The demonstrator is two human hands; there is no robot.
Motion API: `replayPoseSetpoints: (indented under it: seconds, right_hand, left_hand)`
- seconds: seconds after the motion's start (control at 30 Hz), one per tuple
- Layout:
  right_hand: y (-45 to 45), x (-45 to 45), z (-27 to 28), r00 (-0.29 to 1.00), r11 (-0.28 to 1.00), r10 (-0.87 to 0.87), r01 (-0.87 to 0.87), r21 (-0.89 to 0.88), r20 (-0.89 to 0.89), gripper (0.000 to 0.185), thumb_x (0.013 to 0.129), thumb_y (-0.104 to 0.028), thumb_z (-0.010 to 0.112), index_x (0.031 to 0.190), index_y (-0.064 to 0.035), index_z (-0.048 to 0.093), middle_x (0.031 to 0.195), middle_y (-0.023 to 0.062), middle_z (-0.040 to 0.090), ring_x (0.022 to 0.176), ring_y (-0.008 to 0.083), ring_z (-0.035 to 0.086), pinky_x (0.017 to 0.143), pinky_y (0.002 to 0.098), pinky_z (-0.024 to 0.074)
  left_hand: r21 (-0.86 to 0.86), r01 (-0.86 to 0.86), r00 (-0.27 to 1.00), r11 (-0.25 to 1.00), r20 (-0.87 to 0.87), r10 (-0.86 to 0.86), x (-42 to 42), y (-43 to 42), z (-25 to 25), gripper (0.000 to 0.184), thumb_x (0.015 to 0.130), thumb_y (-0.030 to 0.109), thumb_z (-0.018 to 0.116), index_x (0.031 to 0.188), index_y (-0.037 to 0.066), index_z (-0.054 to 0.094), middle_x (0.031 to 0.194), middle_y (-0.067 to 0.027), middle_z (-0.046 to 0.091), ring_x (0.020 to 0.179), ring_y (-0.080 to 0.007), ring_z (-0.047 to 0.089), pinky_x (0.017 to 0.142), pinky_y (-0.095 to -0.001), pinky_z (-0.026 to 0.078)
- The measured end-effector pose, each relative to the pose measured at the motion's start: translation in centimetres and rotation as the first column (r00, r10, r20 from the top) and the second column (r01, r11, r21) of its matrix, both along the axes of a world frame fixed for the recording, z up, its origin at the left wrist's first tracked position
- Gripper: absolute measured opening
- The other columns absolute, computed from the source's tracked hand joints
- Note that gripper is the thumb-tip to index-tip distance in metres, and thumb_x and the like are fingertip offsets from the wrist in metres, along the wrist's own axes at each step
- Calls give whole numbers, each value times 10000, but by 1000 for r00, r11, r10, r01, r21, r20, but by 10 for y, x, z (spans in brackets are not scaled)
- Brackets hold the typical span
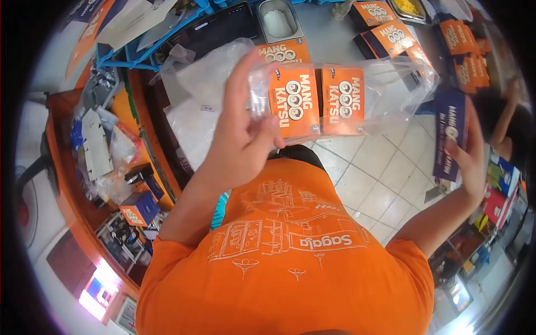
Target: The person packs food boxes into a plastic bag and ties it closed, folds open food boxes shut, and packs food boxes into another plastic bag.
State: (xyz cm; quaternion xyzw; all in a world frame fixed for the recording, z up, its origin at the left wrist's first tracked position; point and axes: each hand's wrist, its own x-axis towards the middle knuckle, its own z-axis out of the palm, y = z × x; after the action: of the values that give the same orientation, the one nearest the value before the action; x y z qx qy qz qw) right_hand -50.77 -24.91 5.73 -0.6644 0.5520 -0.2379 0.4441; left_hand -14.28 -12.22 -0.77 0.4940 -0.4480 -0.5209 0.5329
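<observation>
My left hand (240,137) pinches the near end of a clear plastic bag (385,95), its thumb and fingers closed on the film. Inside the bag, two orange food boxes (294,103) printed "MANG KATSU" lie side by side. Out to the right, my right hand (470,153) grips a dark purple box (450,134) with white and orange lettering, held upright and apart from the bag. Behind the bagged boxes another orange box (285,50) rests on the metal counter, partly covered.
A metal pan of white contents (277,21) stands at the back beside a black tray (220,30). More orange boxes (393,36) sit at the back right. Loose plastic film (192,95) covers the counter at left. At the right edge shows another person's arm (505,111).
</observation>
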Motion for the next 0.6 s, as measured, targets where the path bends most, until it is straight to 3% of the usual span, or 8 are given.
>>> replayPoseSetpoints:
  seconds: [0.1, 0.2, 0.27, 0.33, 0.43, 0.47, 0.53, 0.6]
  right_hand:
    - [14, 38, 52, 978, 975, 207, -210, 72, 39, 916, 678, -213, 760, 1454, 38, 343, 1297, 129, 546, 1112, 176, 574, 955, 278, 438]
    - [6, 110, 57, 886, 860, 462, -460, 221, 46, 890, 663, -232, 782, 1431, 10, 403, 1318, 118, 552, 1120, 176, 570, 955, 314, 437]
    - [-7, 167, 35, 756, 738, 645, -581, 343, -107, 849, 660, -221, 785, 1418, -26, 455, 1348, 111, 556, 1117, 179, 575, 944, 343, 447]
    - [-12, 207, 12, 522, 690, 723, -549, 471, -452, 865, 666, -352, 774, 1430, -96, 458, 1345, 173, 553, 986, 293, 657, 894, 343, 497]
    - [-3, 230, -10, 671, 844, 522, -317, 433, -526, 841, 665, -347, 772, 1417, -124, 467, 1330, 192, 544, 1073, 334, 617, 956, 363, 480]
    - [2, 230, -26, 664, 844, 523, -315, 433, -535, 841, 665, -347, 772, 1417, -124, 467, 1330, 192, 544, 1073, 334, 617, 956, 363, 480]
    - [15, 224, -72, 762, 966, 243, -248, 76, -601, 747, 683, -329, 736, 1358, -136, 482, 1376, 216, 453, 1158, 399, 564, 944, 467, 496]
    - [41, 230, -120, 762, 967, 103, -228, -115, -639, 645, 793, -323, 656, 1371, -148, 429, 1430, 255, 373, 1204, 495, 486, 970, 521, 465]
  left_hand:
    - [-31, 119, 993, 992, 9, -119, 8, -1, -2, 811, 845, -158, 388, 1534, 67, 22, 1586, -162, 98, 1367, -242, 368, 776, -239, 521]
    - [-132, 71, 992, 989, -90, -83, 8, 3, -15, 834, 804, -166, 367, 1529, 34, 7, 1576, -214, 114, 1440, -288, 231, 875, -216, 437]
    - [-214, 14, 986, 977, -159, -49, 7, 6, -27, 837, 788, -164, 363, 1521, 8, -4, 1558, -260, 140, 1457, -314, 198, 892, -208, 414]
    - [-276, -14, 981, 961, -190, -41, 10, 11, -37, 835, 786, -161, 368, 1516, -7, -9, 1545, -285, 158, 1457, -326, 196, 883, -208, 416]
    - [-295, -13, 987, 955, -158, -36, 11, 23, -37, 843, 787, -138, 386, 1508, -26, -35, 1524, -321, 184, 1442, -359, 237, 847, -240, 451]
    - [-232, 59, 989, 971, -121, -89, 11, 26, -31, 854, 786, -129, 397, 1508, -24, -48, 1524, -325, 184, 1423, -367, 276, 814, -252, 462]
    - [-226, 126, 989, 966, -45, -140, 7, 24, -31, 882, 779, -123, 414, 1508, -17, -71, 1529, -325, 176, 1290, -345, 441, 748, -263, 466]
    - [-236, 159, 981, 959, -70, -180, 2, 19, -30, 903, 775, -119, 431, 1513, 0, -76, 1539, -316, 161, 1070, -281, 570, 710, -257, 464]
